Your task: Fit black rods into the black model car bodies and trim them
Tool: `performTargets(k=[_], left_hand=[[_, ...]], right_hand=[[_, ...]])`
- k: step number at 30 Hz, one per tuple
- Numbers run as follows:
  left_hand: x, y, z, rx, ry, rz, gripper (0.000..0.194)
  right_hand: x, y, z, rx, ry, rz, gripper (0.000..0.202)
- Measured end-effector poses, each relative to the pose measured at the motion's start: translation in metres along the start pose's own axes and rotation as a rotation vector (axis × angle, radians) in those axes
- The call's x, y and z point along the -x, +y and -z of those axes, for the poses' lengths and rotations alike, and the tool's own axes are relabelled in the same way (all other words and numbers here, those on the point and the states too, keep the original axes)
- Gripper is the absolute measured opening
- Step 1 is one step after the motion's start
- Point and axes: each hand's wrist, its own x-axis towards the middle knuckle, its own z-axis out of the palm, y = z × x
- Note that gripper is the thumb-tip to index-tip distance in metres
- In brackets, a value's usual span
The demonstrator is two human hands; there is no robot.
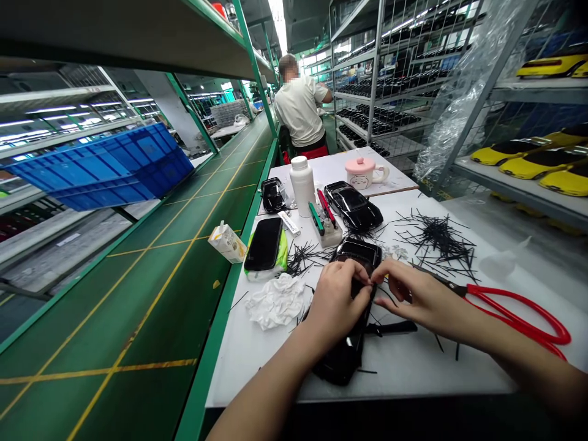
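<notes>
1. Risk, by my judgement: scuffed finish on the glossy black model car (pixel 342 361), from fingertips or nails pressing and slipping.
2. Scissors with long red looped handles (pixel 519 306) lie near the right forearm; a careless sweep could nudge them.
3. Thin black strips (pixel 438 239) are strewn over the white table (pixel 275 380); a stray one could catch beneath the body.
4. Car's position: on the table, below both hands, its near end showing past the left hand (pixel 340 300).
5. Left hand: curled, thumb near fingertips. Right hand (pixel 407 291): fingers bent, thumb apart, tips meeting the left's. Cannot tell whether either pinches anything small.
</notes>
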Motion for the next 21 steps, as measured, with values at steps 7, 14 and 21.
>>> performTargets(k=[7, 14, 21], left_hand=[[0.000, 0.000, -0.001, -0.016, -0.009, -0.001, 0.014], [-0.001, -0.002, -0.006, -0.131, -0.020, 0.010, 0.029], [-0.002, 0.000, -0.007, -0.166, -0.021, 0.019, 0.026]], right_hand=[[0.000, 0.001, -0.008, 0.106, 0.100, 0.154, 0.013], [0.001, 0.000, 0.003, 0.105, 0.058, 0.073, 0.018], [0.002, 0.003, 0.005, 0.006, -0.047, -0.066, 0.013]])
